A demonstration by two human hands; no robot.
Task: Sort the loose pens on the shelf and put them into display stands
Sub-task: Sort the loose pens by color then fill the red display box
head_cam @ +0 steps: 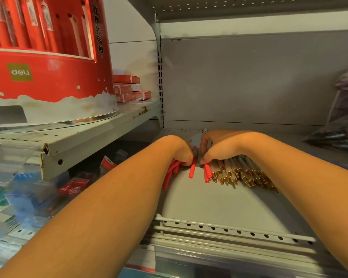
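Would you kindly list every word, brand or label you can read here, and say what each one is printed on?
"deli": white letters on an olive-green square on the red display stand.
Vertical Chinese characters higher on the stand: too blurred to read.
Print on the stacked red boxes: too small to read.
White marks on the red packets below the shelf: blurred, unreadable.

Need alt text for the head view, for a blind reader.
Two hands meet over loose pens on a grey shelf: the left hand grips a bunch of red pens, the right hand lies over a row of white pens with gold tips. A red display stand sits on a higher shelf, left.
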